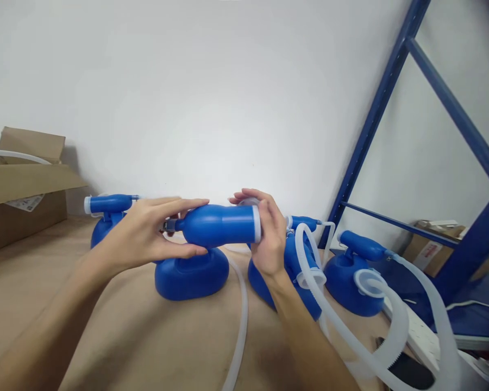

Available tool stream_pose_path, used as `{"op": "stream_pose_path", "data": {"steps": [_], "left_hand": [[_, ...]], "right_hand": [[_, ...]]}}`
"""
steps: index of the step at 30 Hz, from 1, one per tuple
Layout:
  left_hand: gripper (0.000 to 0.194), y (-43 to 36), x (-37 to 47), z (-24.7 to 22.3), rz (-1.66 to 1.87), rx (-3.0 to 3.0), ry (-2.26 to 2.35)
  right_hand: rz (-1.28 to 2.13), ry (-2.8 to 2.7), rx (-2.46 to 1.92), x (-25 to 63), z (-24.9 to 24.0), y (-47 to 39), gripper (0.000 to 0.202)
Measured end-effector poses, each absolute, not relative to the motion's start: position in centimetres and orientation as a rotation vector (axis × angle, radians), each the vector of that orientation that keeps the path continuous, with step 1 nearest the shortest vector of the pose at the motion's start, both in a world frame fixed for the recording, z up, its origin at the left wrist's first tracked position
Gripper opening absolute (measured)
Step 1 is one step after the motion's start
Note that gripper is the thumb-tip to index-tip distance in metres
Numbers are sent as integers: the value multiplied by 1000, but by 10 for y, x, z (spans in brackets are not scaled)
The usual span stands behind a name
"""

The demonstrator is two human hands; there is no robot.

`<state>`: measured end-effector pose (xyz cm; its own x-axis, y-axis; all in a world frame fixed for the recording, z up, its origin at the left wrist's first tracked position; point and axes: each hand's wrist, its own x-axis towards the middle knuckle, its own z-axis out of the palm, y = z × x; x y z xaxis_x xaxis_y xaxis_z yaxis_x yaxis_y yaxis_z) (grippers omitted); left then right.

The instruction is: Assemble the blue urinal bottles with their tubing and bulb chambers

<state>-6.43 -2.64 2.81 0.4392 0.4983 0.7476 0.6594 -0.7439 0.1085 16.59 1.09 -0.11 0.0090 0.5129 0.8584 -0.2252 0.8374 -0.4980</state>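
Head view: I have both hands on a blue bottle (220,225) over the middle of the bench (146,342), its barrel lying crosswise in front of me. My left hand (144,231) spans the narrow end, thumb underneath and fingers over the top, around a small dark fitting (171,225). My right hand (271,241) is cupped about the other end, against the white cap (256,224). Behind those fingers shows a translucent piece (248,202); I cannot tell whether I am gripping it. Below the barrel, a rounded blue body (191,279) sits on the bench and appears to belong to it.

A pale tube (242,315) runs toward the bench's near edge, its far end hidden. Toward the bench's far left corner are another blue bottle (110,205) and a cardboard box (28,222); near the right edge, a further bottle (352,290) stands among ribbed hoses (395,331).

I judge the step in hand to be working on the cap end while bracing the narrow one. The next move seems to call for a steady left hold and fine right fingertips.
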Motion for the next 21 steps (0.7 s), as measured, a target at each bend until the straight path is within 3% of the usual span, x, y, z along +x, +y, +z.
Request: {"op": "stream_pose_path", "data": {"steps": [5, 11, 21], "left_hand": [[59, -29, -63, 27, -1264, -2473, -1114], [67, -26, -61, 26, -1064, -2571, -1132], [71, -26, -53, 23, -1201, -2570, -1038]], "right_hand": [[520, -1487, -200, 155, -14, 2, 53], [417, -1717, -198, 163, -15, 1, 57], [60, -1898, -303, 172, -8, -2, 62]]}}
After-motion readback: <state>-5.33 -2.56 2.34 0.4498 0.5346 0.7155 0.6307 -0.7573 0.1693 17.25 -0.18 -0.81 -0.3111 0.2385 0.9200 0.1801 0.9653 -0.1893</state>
